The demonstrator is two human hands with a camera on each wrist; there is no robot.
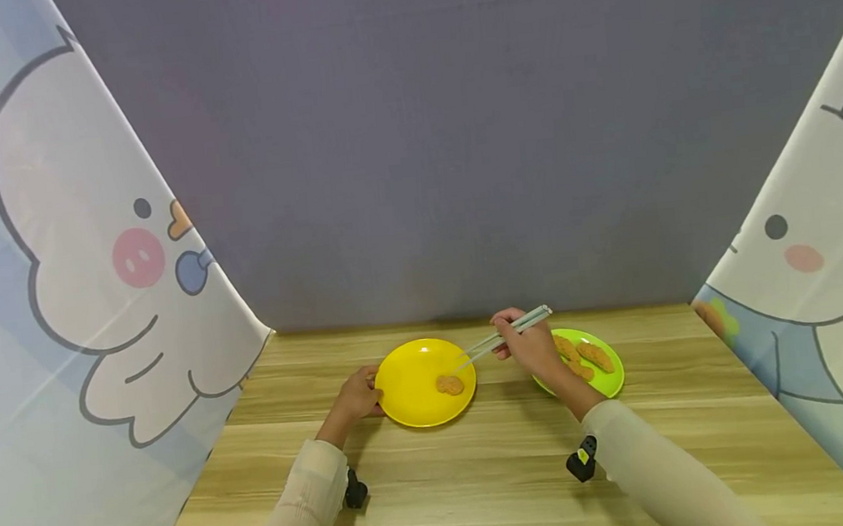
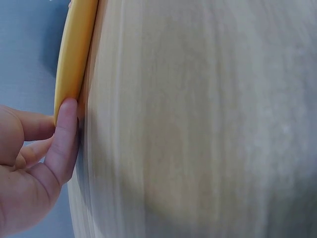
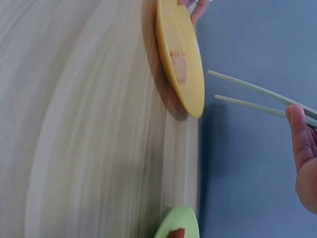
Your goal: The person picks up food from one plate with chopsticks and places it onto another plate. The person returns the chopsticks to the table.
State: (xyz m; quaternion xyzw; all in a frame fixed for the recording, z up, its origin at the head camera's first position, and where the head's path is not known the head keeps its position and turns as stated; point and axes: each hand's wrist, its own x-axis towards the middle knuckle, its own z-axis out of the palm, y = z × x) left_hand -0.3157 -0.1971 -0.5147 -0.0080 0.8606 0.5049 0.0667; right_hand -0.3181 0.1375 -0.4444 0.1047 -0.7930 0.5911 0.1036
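My left hand (image 1: 358, 395) pinches the left rim of a yellow plate (image 1: 409, 381), thumb and fingers on its edge in the left wrist view. On the plate's right side lies one golden-brown breaded piece (image 1: 450, 385), like a chicken nugget. My right hand (image 1: 526, 341) holds a pair of pale chopsticks (image 1: 499, 340) between the two plates. Their tips are spread apart, with nothing between them, and in the right wrist view (image 3: 257, 89) they stand clear of the yellow plate. Beneath the right wrist is a green plate (image 1: 616, 380) with several similar breaded pieces (image 1: 594, 356), partly hidden by the arm.
The wooden table (image 1: 457, 494) runs back to a grey wall panel (image 1: 411, 147). Cartoon-printed sheets (image 1: 104, 157) stand along both sides. A small black device (image 1: 582, 459) sits at each wrist.
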